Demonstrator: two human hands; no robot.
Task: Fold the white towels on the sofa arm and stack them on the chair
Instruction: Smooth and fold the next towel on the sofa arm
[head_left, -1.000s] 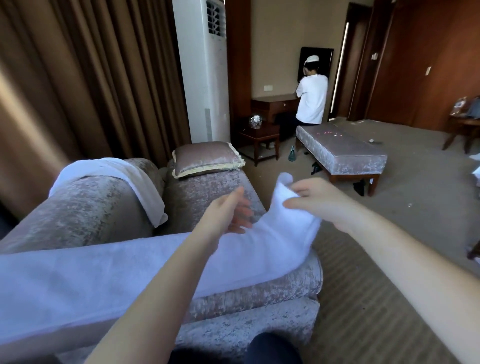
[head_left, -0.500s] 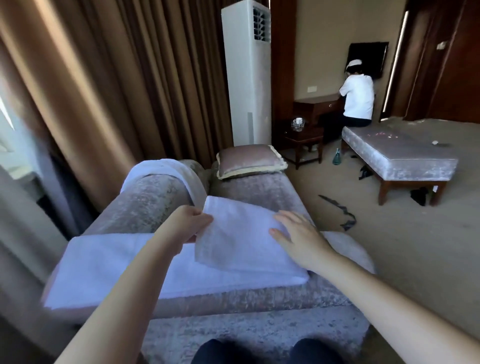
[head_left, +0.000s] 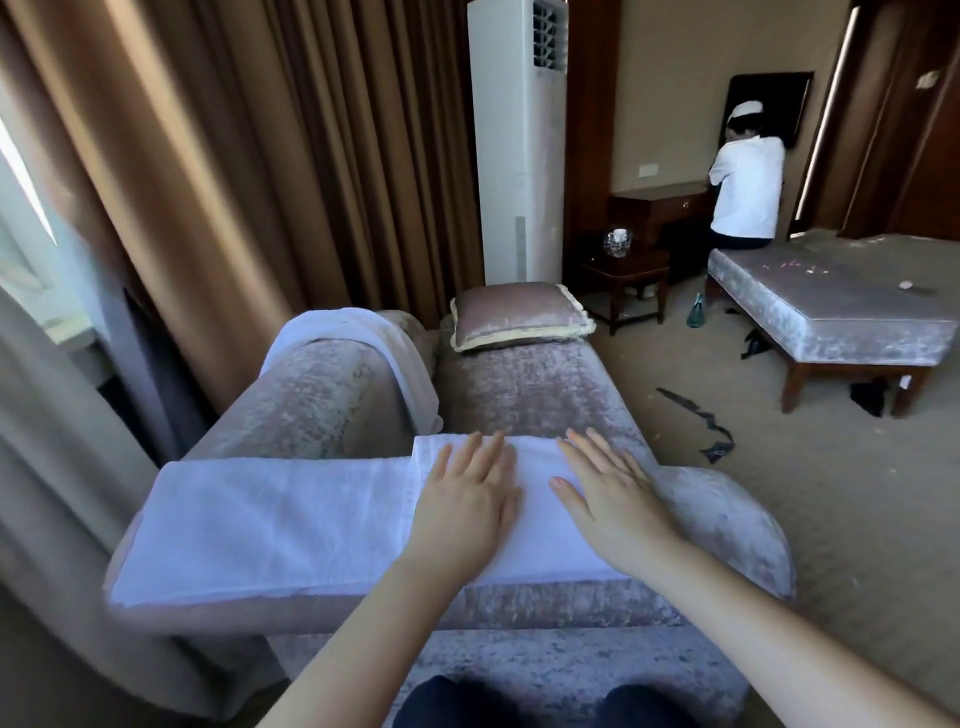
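Broad, rounded sofa arm in grey-mauve crushed velvet (head_left: 727, 519), carrying a long white terry towel (head_left: 270, 525) laid lengthwise, right end folded over itself. Adjoining velvet sofa back (head_left: 322, 395): second white towel (head_left: 363, 327) draped across. Velvet seat (head_left: 530, 395): one fringed mauve cushion (head_left: 519, 317) at the far end.

The left hand (head_left: 467, 504) and right hand (head_left: 608, 499) lie flat on the towel (head_left: 260, 519), covering its right end. The sofa arm (head_left: 727, 519) to their right is bare. The seat (head_left: 530, 395) beyond is open to the cushion (head_left: 514, 317); the backrest (head_left: 322, 395) walls off the left.
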